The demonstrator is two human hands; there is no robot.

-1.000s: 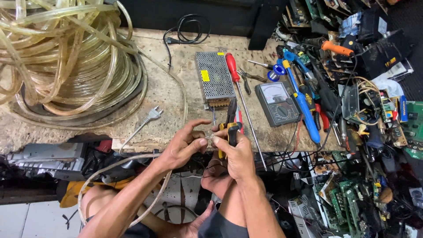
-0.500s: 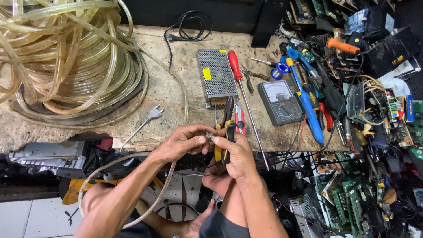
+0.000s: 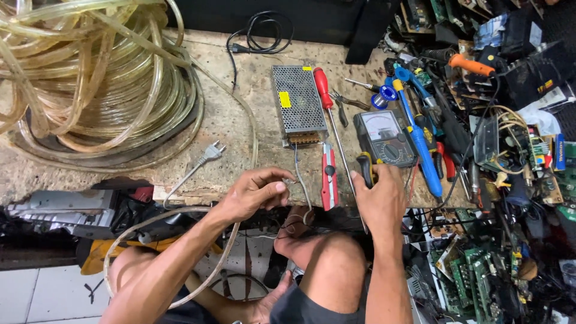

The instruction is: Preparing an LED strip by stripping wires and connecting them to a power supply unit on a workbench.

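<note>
— Two hands low in the frame; which has the wire?
— Left hand (image 3: 255, 193), fingers pinched shut on the thin grey wire (image 3: 302, 180); its long axis climbs up-frame to the metal power supply (image 3: 297, 105) on the counter (image 3: 240, 120).
— And the other?
— Right hand (image 3: 379, 198) — closed round the yellow-handled pliers (image 3: 363, 169), right of centre, just beside the red utility knife (image 3: 328, 177); the left is nearer the wire.
</note>
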